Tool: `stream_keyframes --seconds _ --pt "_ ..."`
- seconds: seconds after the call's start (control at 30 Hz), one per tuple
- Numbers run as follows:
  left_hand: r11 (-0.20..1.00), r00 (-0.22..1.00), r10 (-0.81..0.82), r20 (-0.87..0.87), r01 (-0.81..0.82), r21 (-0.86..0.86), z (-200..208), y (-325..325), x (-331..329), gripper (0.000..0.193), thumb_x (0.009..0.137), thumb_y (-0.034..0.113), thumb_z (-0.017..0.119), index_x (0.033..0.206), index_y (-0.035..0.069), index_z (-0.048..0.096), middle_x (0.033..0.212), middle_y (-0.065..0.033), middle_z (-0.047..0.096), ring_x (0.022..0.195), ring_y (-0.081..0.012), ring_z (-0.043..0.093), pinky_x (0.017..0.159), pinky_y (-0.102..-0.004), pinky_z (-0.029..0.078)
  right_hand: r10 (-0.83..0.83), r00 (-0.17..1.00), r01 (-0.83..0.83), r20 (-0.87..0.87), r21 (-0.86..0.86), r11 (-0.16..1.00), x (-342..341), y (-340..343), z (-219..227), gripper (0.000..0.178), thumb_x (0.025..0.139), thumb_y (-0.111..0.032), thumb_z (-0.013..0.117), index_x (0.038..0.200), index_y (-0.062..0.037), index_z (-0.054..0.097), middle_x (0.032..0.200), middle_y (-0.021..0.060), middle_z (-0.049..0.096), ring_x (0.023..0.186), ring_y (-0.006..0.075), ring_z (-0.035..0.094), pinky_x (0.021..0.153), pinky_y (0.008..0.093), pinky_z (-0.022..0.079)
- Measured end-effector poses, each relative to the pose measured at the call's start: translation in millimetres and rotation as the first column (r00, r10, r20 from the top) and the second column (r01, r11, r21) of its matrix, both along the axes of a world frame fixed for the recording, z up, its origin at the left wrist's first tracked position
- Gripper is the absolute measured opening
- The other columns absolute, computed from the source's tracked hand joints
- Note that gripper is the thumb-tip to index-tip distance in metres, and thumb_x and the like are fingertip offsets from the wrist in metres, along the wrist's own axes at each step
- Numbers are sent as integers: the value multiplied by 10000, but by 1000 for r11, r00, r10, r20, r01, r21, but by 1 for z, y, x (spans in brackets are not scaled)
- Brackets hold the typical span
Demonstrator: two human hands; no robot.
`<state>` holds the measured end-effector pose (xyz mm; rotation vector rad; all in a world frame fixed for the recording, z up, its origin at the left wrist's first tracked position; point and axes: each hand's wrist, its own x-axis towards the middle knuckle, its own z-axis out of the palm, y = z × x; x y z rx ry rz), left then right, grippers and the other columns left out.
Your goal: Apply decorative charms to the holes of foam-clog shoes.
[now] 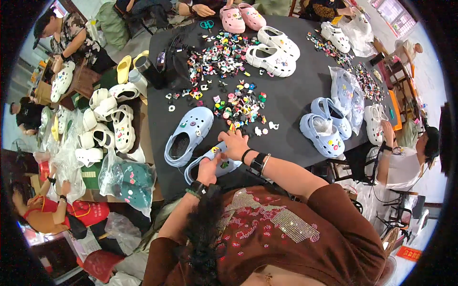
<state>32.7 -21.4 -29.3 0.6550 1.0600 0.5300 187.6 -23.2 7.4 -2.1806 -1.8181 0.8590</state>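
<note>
The clog [233,165], light blue, is held at the near edge of the desk [281,102], and all places are given from it. Its near side is clasped by the left hand [208,170], whose grip is closed on the upper. Its far side is touched by the right hand [234,145]; the fingers are bent, but whether anything is pinched in that grip cannot be told. A yellow charm [215,150] and a green charm [225,164] are seen on its upper.

Just beside the clog, to its left and a little beyond, a second clog [193,128] of the same blue is set down, also dotted with charms. Directly beyond the clog, a loose pile [243,107] of charms is spread, and farther beyond, a larger heap [219,62] is seen. To its right and beyond, two white clogs [274,62] are placed; past the heap, two pink clogs [242,20] are stood. Well to its right, a blue pair [322,135] is set, with a clear bag [347,93] laid just behind. To its left, off the desk, white clogs [102,105] are gathered beyond a bag of green clogs [130,183].
</note>
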Motion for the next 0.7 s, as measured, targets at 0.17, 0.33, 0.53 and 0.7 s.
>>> stream_keyframes --seconds 0.17,0.33,0.53,0.7 --pt "993 997 -17 -80 26 117 -9 -3 -1 226 889 118 606 1085 7 615 963 -27 648 868 -126 582 755 -281 440 31 997 -33 -65 -37 999 7 0 -2 620 567 -350 827 1097 -239 525 1113 33 539 1112 310 437 836 507 352" --pt "980 990 28 -135 -1 197 -10 -6 5 216 876 97 609 1062 -12 619 964 -44 656 834 -136 603 722 -285 451 100 952 -149 -288 -154 977 34 5 -7 719 580 -439 823 1211 -237 542 1236 63 516 1190 354 384 992 520 305" --pt "983 994 80 -71 -67 173 -7 -8 6 192 878 86 605 1039 -18 620 956 -48 661 830 -137 611 707 -281 447 186 920 -222 -344 -69 973 43 12 -25 753 519 -536 811 1180 -252 591 1180 72 573 1133 359 446 931 473 391" --pt "982 997 12 -77 3 190 0 -7 4 179 892 93 596 1040 -4 621 920 -19 645 821 -113 578 728 -268 432 86 973 -111 -214 -108 988 27 8 -17 712 512 -523 803 1146 -261 611 1126 69 592 1091 344 466 899 466 398"
